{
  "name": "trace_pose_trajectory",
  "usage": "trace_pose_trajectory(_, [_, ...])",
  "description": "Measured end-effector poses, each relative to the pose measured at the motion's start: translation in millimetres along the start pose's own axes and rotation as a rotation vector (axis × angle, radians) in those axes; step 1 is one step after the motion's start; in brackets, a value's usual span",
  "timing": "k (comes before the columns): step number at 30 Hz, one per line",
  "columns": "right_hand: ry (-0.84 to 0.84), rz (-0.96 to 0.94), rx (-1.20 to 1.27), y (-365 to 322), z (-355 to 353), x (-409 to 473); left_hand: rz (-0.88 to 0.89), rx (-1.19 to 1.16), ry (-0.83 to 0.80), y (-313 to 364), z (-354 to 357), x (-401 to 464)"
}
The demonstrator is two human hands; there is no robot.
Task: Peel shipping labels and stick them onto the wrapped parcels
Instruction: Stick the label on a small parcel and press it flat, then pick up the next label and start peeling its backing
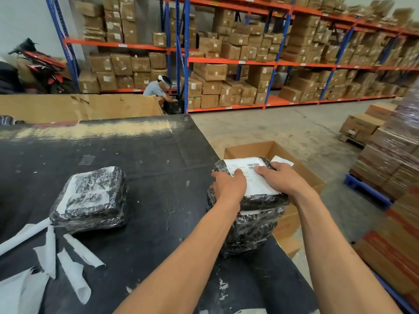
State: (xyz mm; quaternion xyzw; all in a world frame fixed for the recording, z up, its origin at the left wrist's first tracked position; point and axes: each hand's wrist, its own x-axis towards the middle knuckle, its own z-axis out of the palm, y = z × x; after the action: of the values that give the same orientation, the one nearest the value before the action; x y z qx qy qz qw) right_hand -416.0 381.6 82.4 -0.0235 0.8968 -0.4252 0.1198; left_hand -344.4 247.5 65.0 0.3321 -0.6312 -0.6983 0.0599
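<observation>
A stack of black plastic-wrapped parcels (251, 225) stands at the right edge of the black table (145, 159). A white shipping label (254, 177) lies on the top parcel. My left hand (229, 185) presses flat on the label's left side, fingers fairly straight. My right hand (281, 177) presses on its right side, fingers reaching over the parcel's far right edge. Another wrapped parcel (90, 198) sits alone at the table's left. Peeled white backing strips (72, 264) lie scattered on the near left of the table.
An open cardboard box (254, 148) sits on the floor just beyond the stack, with a white paper (282, 160) at its rim. Wrapped pallets of cartons (390, 159) stand at the right. Shelving with boxes lines the back, where a person (156, 88) crouches.
</observation>
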Motion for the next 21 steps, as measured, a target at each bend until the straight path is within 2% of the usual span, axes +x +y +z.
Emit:
trace_pose_trajectory(12, [0.023,0.048,-0.094,-12,4,-10,0.035,0.041,-0.054,2,0,13])
trace_pose_trajectory(16, [0.115,0.049,-0.322,-23,9,-17,0.028,0.075,-0.073,2,-9,15])
trace_pose_trajectory(19, [0.259,-0.049,-0.477,-43,18,-25,0.077,0.108,-0.019,9,-33,10])
trace_pose_trajectory(21, [0.264,-0.154,-0.432,-66,31,-31,0.126,0.115,0.049,12,-54,14])
